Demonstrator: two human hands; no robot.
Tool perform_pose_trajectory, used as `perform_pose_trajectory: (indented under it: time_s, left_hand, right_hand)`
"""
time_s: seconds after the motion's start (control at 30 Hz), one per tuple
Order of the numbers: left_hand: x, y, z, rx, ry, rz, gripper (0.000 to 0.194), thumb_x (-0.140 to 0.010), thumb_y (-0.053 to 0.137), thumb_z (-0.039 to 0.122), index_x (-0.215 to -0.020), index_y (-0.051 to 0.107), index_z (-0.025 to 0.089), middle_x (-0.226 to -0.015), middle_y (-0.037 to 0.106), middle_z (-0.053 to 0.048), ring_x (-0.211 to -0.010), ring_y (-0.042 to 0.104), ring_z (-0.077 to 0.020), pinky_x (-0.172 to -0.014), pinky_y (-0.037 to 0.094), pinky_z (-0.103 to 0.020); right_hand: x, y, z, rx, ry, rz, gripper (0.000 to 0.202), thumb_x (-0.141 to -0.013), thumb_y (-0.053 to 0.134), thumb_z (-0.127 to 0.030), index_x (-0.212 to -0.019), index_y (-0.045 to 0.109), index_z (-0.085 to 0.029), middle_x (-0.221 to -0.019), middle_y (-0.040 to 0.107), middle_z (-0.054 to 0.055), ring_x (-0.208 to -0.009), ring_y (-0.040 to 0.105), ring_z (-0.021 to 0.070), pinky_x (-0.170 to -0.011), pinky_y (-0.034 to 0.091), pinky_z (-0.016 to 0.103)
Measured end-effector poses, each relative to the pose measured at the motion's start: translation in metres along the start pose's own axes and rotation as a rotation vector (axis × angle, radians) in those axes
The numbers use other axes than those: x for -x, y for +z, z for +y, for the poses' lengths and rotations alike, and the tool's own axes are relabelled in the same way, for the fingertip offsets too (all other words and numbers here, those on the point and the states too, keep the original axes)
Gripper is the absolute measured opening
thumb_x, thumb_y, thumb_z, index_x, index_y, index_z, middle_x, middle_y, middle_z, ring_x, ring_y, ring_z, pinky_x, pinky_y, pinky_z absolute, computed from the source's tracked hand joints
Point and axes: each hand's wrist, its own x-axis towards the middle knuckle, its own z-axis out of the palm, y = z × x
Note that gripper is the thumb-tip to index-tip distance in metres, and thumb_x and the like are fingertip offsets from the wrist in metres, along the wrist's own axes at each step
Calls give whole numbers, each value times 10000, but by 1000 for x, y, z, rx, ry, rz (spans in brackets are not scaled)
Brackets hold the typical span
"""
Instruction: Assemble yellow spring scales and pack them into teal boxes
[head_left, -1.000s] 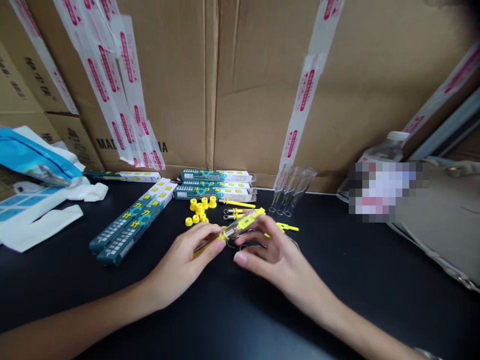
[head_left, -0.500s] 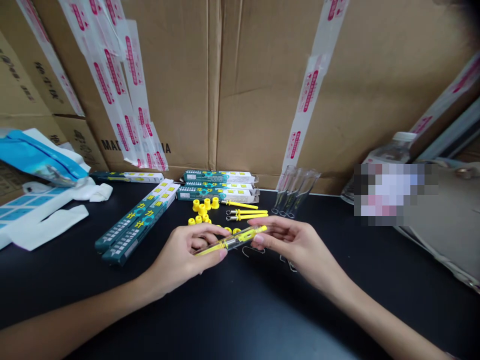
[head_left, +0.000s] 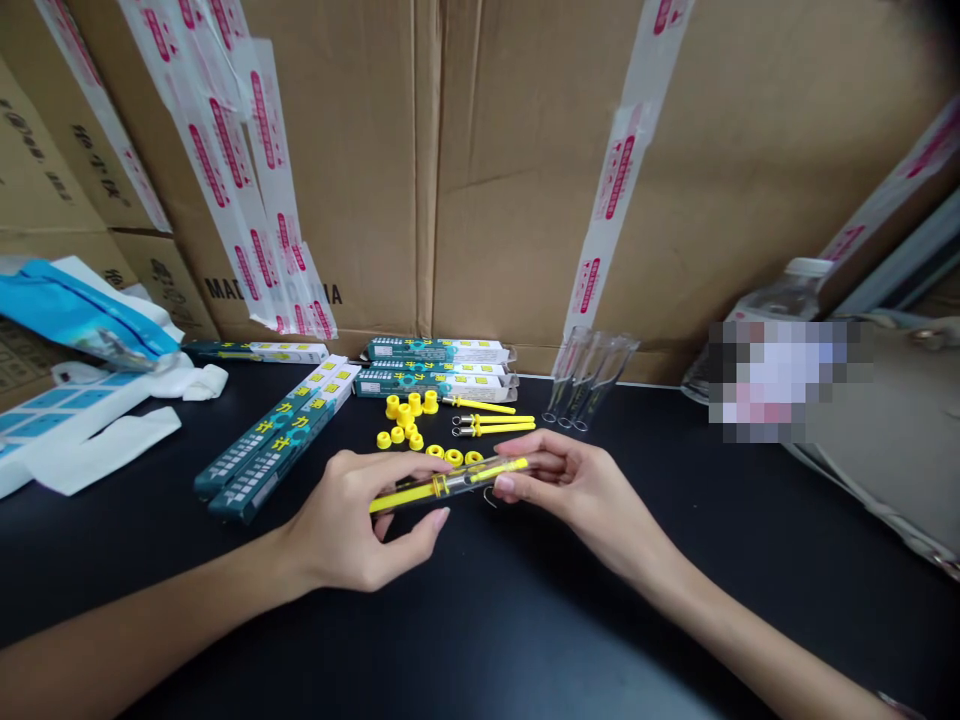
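A clear tube spring scale with a yellow rod and a metal spring inside spans between my hands, above the black table. My right hand pinches its right end between thumb and fingers. Around the left part curl the fingers of my left hand, while that thumb stands apart below the tube. Just behind lie yellow rings, small yellow caps and taller yellow collars. Yellow rods with metal springs rest farther back. Part of a thin wire hook shows beside my right fingertips.
Several clear empty tubes stand leaning against the cardboard wall. Printed boxes lie at left, with more boxes at the back. A power strip, blue pouch, plastic bottle and beige bag flank the table.
The tube has turned closer to level and its left end has shifted slightly left. My left thumb has come off the tube. My right hand has moved a little left, covering some wire hooks.
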Motion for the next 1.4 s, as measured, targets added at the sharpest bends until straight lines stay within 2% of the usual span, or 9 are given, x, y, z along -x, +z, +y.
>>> perform_pose_trajectory:
  time_s: [0.1, 0.2, 0.4, 0.53, 0.7, 0.9, 1.03, 1.2, 1.4]
  left_hand:
    - [-3, 2, -2, -93, -7, 27, 328, -760, 738, 312, -1059, 728, 178, -821, 766, -20, -342, 470, -37, -401, 433, -176]
    - [-8, 3, -3, -116, -97, 16, 233, -802, 704, 367, -924, 754, 175, -694, 732, -5, -390, 460, -65, -418, 394, -190]
    - [-11, 0, -3, 55, -267, -27, 261, -893, 582, 373, -921, 725, 157, -682, 711, -10, -489, 560, -94, -470, 403, -183]
    - [-8, -1, -4, -13, -116, -107, 321, -785, 726, 366, -1052, 700, 190, -793, 739, 8, -545, 622, -105, -556, 491, -189]
    - [-7, 2, -10, -56, -27, -112, 251, -893, 649, 372, -1090, 697, 224, -1010, 773, -4, -856, 727, -167, -835, 533, -228]
    - [-8, 4, -9, -31, -65, -38, 242, -903, 634, 339, -1091, 713, 208, -946, 776, -12, -728, 717, -150, -719, 557, -222]
    - [-5, 5, -6, 29, -51, -36, 423, -891, 655, 292, -1307, 607, 236, -1002, 775, -2, -785, 733, -146, -767, 579, -228]
    - [-6, 3, -7, 29, 64, -49, 308, -859, 681, 232, -1164, 710, 212, -1134, 758, -15, -961, 734, -186, -915, 559, -262]
    - [-9, 4, -10, 72, -40, -40, 266, -842, 722, 285, -1097, 751, 214, -1074, 776, -11, -857, 752, -187, -857, 586, -273]
  right_hand:
    - [-1, 2, -1, -7, -17, 1, 429, -612, 879, -350, -929, 669, -151, -782, 757, 36, -685, 713, 164, -734, 580, 305]
    - [0, 5, -2, -14, -41, 6, 410, -613, 879, -348, -917, 677, -160, -782, 752, 30, -676, 709, 165, -724, 585, 310]
    - [5, 10, 0, -51, -82, 11, 338, -631, 875, -311, -859, 669, -170, -766, 732, 9, -654, 688, 136, -676, 575, 263]
    - [6, 12, 1, -39, -99, 30, 350, -606, 890, -330, -757, 617, -171, -715, 701, -4, -555, 630, 105, -546, 528, 222]
    - [6, 11, -1, 32, -122, 39, 362, -631, 866, -399, -762, 614, -174, -665, 680, -3, -532, 612, 120, -523, 515, 244]
    - [8, 10, -2, 151, -201, 35, 396, -713, 805, -437, -971, 643, -184, -692, 689, 9, -595, 630, 154, -600, 544, 287]
    - [7, 8, 2, 186, -193, 56, 362, -705, 803, -469, -879, 644, -194, -776, 705, 34, -620, 641, 163, -596, 548, 291]
    - [5, 8, 8, 187, -179, 56, 385, -662, 829, -483, -770, 598, -195, -901, 712, 50, -602, 610, 136, -536, 534, 260]
    - [8, 9, 6, 301, -192, 130, 399, -672, 816, -511, -716, 565, -205, -820, 699, 38, -577, 574, 136, -471, 502, 242]
